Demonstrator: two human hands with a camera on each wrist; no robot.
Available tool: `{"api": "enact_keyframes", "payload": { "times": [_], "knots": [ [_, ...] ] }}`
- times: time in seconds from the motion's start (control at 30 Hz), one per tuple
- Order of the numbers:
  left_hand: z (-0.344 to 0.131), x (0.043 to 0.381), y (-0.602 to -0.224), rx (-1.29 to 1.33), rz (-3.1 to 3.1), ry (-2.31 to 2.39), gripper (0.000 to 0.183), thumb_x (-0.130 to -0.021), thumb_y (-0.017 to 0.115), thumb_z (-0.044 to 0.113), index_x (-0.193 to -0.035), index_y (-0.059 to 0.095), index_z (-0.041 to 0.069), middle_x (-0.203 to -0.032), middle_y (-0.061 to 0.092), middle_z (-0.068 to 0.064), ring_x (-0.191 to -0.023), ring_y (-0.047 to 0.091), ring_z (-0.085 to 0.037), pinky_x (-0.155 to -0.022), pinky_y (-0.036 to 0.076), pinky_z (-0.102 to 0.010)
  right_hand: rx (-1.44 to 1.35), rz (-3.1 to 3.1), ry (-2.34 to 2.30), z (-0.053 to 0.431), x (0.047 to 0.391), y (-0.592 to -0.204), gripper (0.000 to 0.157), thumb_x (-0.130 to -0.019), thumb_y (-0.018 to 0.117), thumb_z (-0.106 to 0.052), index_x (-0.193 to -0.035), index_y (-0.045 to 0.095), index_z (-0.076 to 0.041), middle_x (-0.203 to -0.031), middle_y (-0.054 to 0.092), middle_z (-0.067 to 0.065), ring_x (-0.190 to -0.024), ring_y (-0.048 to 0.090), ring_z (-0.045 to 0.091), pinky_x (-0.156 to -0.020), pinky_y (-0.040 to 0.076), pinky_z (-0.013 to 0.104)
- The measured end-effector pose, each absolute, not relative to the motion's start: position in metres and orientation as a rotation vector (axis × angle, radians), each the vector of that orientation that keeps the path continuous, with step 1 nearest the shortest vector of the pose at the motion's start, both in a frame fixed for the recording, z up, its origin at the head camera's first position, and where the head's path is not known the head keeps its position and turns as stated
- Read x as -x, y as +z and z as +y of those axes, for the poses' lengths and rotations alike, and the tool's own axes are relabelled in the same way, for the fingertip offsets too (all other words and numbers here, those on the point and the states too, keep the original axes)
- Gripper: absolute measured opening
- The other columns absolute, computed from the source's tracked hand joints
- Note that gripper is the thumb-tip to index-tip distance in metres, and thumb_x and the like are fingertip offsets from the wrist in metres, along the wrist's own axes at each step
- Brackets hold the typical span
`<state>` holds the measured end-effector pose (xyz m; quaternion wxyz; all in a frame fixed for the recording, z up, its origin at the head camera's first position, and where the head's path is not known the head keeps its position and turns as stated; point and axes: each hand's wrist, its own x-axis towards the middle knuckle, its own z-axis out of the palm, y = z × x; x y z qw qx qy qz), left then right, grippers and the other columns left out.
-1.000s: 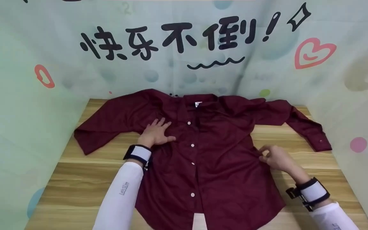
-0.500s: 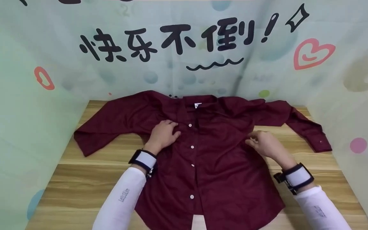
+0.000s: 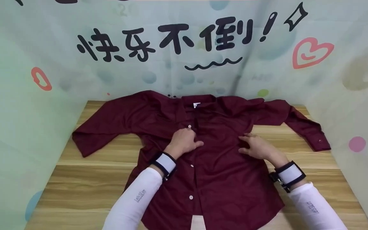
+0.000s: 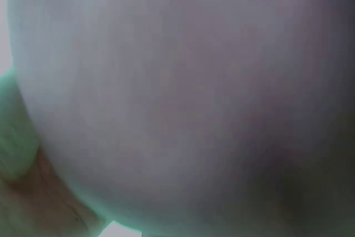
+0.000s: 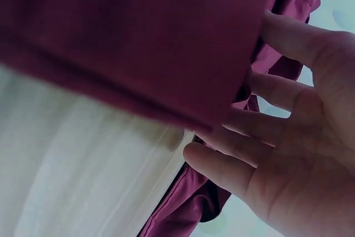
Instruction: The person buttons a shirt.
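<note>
A dark red button-up shirt (image 3: 222, 179) lies spread front up, its collar at the back and both sleeves out to the sides. My left hand (image 3: 184, 140) is over the button strip just below the top visible button, thumb stretched to the right. Its fingers point down and their tips are hard to see; the left wrist view is mostly blurred skin. My right hand (image 3: 256, 147) touches the shirt's right side below the armpit, thumb and fingers apart. In the right wrist view, the right hand's fingers (image 5: 219, 165) are fairly straight, their tips partly hidden by the cloth.
The shirt lies on a wood-grain table (image 3: 81, 185). A pale printed curtain (image 3: 123, 76) with black lettering and hearts encloses the back and sides. The left sleeve (image 3: 107, 127) and right cuff (image 3: 319, 140) reach near the table's side edges.
My left hand has moved right from the shirt's left chest onto the button strip. The right hand has moved inward from the side edge, its thumb and fingers spreading apart.
</note>
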<state>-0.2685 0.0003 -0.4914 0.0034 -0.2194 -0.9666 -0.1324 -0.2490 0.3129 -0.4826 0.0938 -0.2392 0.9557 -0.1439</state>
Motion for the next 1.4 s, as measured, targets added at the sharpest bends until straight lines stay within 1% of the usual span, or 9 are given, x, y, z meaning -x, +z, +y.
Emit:
{"api": "enact_keyframes", "payload": {
  "times": [0.23, 0.33, 0.47, 0.6, 0.73, 0.87, 0.97, 1.17, 1.4],
  "knots": [
    [0.023, 0.266, -0.496, 0.579, -3.016, -0.371, 0.04, -0.082, 0.085, 0.041, -0.09, 0.078, 0.002, -0.094, 0.074, -0.014, -0.085, 0.073, -0.034, -0.072, 0.06, -0.043, 0.699, 2.819, -0.416, 0.315, 0.248, -0.484, 0.056, -0.099, 0.068, -0.023, -0.138, 0.054, 0.015, -0.142, 0.045, 0.042, -0.13, 0.047, 0.056, -0.107, 0.041, 0.06],
    [0.027, 0.265, -0.496, 0.532, -3.009, -0.447, 0.032, -0.081, 0.086, 0.033, -0.087, 0.078, 0.003, -0.092, 0.075, -0.017, -0.084, 0.073, -0.036, -0.071, 0.06, -0.045, 0.712, 2.859, -0.433, 0.317, 0.246, -0.485, 0.053, -0.098, 0.069, -0.021, -0.135, 0.056, 0.015, -0.139, 0.049, 0.041, -0.129, 0.049, 0.055, -0.105, 0.043, 0.06],
    [0.026, 0.267, -0.497, 0.555, -2.997, -0.556, 0.017, -0.084, 0.083, 0.022, -0.082, 0.079, 0.006, -0.088, 0.076, -0.015, -0.085, 0.073, -0.035, -0.072, 0.06, -0.045, 0.665, 2.982, -0.499, 0.319, 0.244, -0.487, 0.044, -0.094, 0.073, -0.017, -0.124, 0.064, 0.013, -0.115, 0.068, 0.031, -0.107, 0.065, 0.048, -0.091, 0.052, 0.058],
    [0.021, 0.268, -0.499, 0.577, -2.974, -0.638, 0.009, -0.089, 0.077, 0.017, -0.088, 0.081, 0.009, -0.091, 0.077, -0.01, -0.089, 0.073, -0.033, -0.077, 0.059, -0.044, 0.543, 3.082, -0.555, 0.322, 0.244, -0.489, 0.024, -0.088, 0.078, -0.017, -0.099, 0.072, 0.004, -0.084, 0.074, 0.016, -0.081, 0.071, 0.038, -0.071, 0.055, 0.053],
    [0.014, 0.269, -0.498, 0.535, -2.954, -0.734, 0.013, -0.092, 0.074, 0.017, -0.098, 0.082, 0.009, -0.099, 0.077, -0.011, -0.095, 0.073, -0.034, -0.082, 0.058, -0.045, 0.531, 3.112, -0.558, 0.326, 0.244, -0.49, 0.013, -0.084, 0.079, -0.013, -0.08, 0.072, -0.003, -0.077, 0.073, 0.011, -0.071, 0.069, 0.033, -0.065, 0.054, 0.051],
    [0.009, 0.27, -0.495, 0.492, -2.937, -0.79, 0.014, -0.094, 0.073, 0.017, -0.101, 0.081, 0.008, -0.103, 0.076, -0.011, -0.099, 0.072, -0.034, -0.085, 0.057, -0.044, 0.516, 3.119, -0.571, 0.331, 0.244, -0.487, 0.008, -0.084, 0.072, -0.007, -0.076, 0.074, -0.005, -0.073, 0.07, 0.009, -0.064, 0.061, 0.027, -0.062, 0.051, 0.05],
    [0.007, 0.272, -0.494, 0.468, -2.917, -0.815, 0.014, -0.094, 0.074, 0.016, -0.101, 0.081, 0.008, -0.103, 0.076, -0.01, -0.099, 0.072, -0.034, -0.087, 0.057, -0.043, 0.425, 3.097, -0.603, 0.338, 0.243, -0.484, 0.01, -0.084, 0.068, -0.007, -0.077, 0.075, -0.004, -0.074, 0.069, 0.01, -0.065, 0.06, 0.028, -0.064, 0.052, 0.051],
    [0.007, 0.277, -0.499, 0.472, -2.924, -0.81, 0.014, -0.093, 0.075, 0.016, -0.101, 0.081, 0.007, -0.103, 0.076, -0.01, -0.098, 0.072, -0.034, -0.088, 0.057, -0.043, 0.284, 2.982, -0.63, 0.352, 0.24, -0.483, 0.019, -0.087, 0.068, -0.013, -0.09, 0.078, 0.003, -0.09, 0.075, 0.02, -0.082, 0.069, 0.04, -0.077, 0.055, 0.054],
    [0.01, 0.27, -0.495, 0.524, -2.913, -0.694, 0.022, -0.093, 0.074, 0.021, -0.107, 0.078, 0.005, -0.106, 0.074, -0.014, -0.099, 0.071, -0.037, -0.087, 0.056, -0.044, 0.283, 3.029, -0.52, 0.349, 0.235, -0.476, 0.021, -0.092, 0.068, -0.016, -0.093, 0.075, 0.004, -0.09, 0.073, 0.022, -0.083, 0.069, 0.045, -0.074, 0.054, 0.058]
  ]
}}
